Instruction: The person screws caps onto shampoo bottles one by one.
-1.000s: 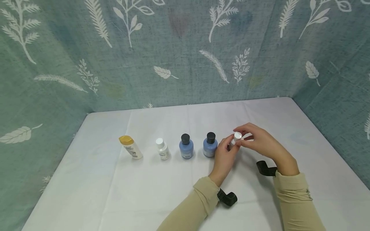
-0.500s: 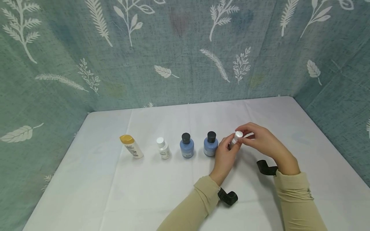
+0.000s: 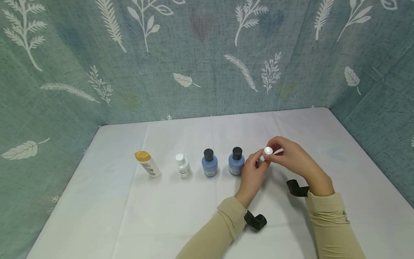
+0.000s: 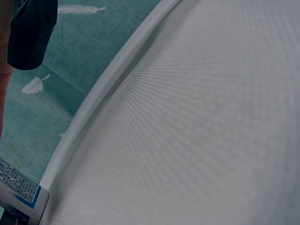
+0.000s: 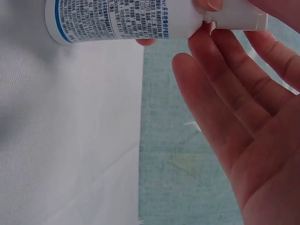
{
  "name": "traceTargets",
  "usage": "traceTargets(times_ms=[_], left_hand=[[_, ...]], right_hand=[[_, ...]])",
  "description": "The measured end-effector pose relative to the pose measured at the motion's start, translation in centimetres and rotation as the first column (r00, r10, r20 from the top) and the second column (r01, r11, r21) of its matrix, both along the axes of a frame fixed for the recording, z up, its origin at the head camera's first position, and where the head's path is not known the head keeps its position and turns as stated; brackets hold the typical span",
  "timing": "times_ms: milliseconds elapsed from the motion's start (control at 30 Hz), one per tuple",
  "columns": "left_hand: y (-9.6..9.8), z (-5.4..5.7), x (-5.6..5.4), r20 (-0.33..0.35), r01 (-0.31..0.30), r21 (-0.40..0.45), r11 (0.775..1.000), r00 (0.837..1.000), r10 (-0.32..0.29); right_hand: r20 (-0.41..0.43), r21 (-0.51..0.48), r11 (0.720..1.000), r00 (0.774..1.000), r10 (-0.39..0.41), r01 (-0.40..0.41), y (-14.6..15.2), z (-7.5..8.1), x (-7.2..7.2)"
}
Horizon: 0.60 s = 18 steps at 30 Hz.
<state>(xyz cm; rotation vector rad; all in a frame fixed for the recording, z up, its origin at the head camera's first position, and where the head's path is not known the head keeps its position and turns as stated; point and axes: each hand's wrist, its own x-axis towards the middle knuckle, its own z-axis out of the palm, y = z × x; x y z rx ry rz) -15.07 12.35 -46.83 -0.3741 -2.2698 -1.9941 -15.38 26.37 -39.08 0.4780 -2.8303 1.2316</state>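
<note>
At the right end of a row of bottles, both hands are on one white bottle (image 5: 117, 18) with a small-print label edged in blue. The left hand (image 3: 251, 178) grips its body from the left. Thumb and fingers of the right hand (image 3: 292, 158) pinch its white cap (image 3: 267, 151), seen from above in the head view. In the right wrist view the right hand's lower fingers extend below the neck. A corner of the white bottle (image 4: 28, 199) shows at the lower left of the left wrist view.
Left of the hands stand two blue bottles (image 3: 236, 164) (image 3: 210, 166) with black caps, a small white bottle (image 3: 183, 167) and a yellow-capped bottle (image 3: 150, 166). Black wrist cameras (image 3: 257, 221) (image 3: 295, 188) stick out near the cuffs. Leaf-patterned green cloth (image 3: 194, 61) hangs behind the white table (image 3: 161, 216).
The right hand's fingertips have shifted slightly rightward around the cap. The left hand keeps its grip on the bottle, and the other bottles stand as before.
</note>
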Motion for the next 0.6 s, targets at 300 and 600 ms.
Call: traceTargets(times_ms=[300, 600], left_hand=[[-0.01, 0.02, 0.03, 0.003, -0.002, -0.006, 1.000, 1.000, 0.002], [-0.10, 0.09, 0.09, 0.015, -0.006, -0.024, 1.000, 1.000, 0.006]], right_hand=[[-0.009, -0.003, 1.000, 1.000, 0.018, -0.018, 0.16, 0.06, 0.12], [-0.089, 0.045, 0.995, 0.992, 0.088, -0.084, 0.61, 0.39, 0.41]])
